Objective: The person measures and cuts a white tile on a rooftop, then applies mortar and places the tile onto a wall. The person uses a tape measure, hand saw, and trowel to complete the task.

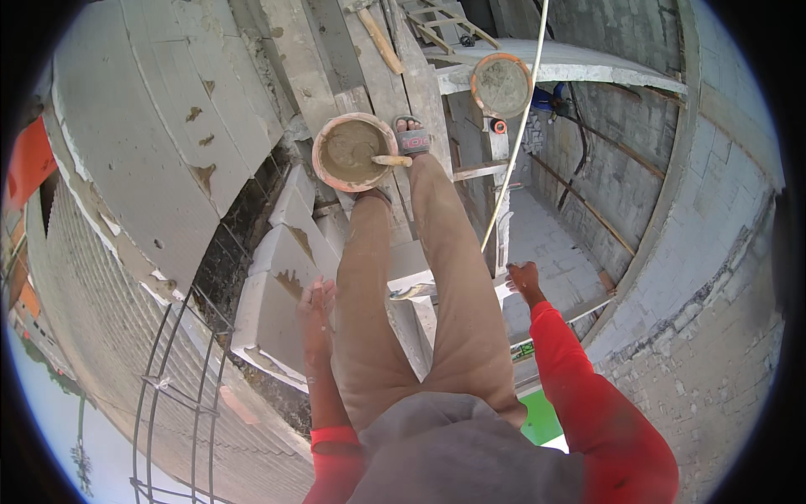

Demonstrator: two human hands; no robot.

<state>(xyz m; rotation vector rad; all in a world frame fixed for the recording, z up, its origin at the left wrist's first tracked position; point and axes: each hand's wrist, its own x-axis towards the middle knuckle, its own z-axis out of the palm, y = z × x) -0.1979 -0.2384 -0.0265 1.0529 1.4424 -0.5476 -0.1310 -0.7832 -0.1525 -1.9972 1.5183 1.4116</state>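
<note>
My left hand (pixel 317 297) hangs beside pale building blocks (pixel 273 260) smeared with mortar; its fingers are stretched out and hold nothing. Over on the right, my right hand (pixel 525 279) is curled, close to an upright mortar-spattered timber (pixel 501 227). What it grips, if anything, is hidden. In front of my legs a round tub (pixel 319 164) of wet grey mortar stands on planks, beside my sandalled foot (pixel 411 139). A tool with a wooden handle (pixel 391 160), its other end sunk in the mortar, leans over the rim.
A second mortar tub (pixel 478 105) stands farther right, near a pale slab edge (pixel 579 63). A wooden-handled hammer (pixel 382 42) lies on the planks (pixel 294 50). A thin pale pole or line (pixel 522 139) crosses the view. Steel rebar (pixel 155 382) rises at left; a lower level lies at right.
</note>
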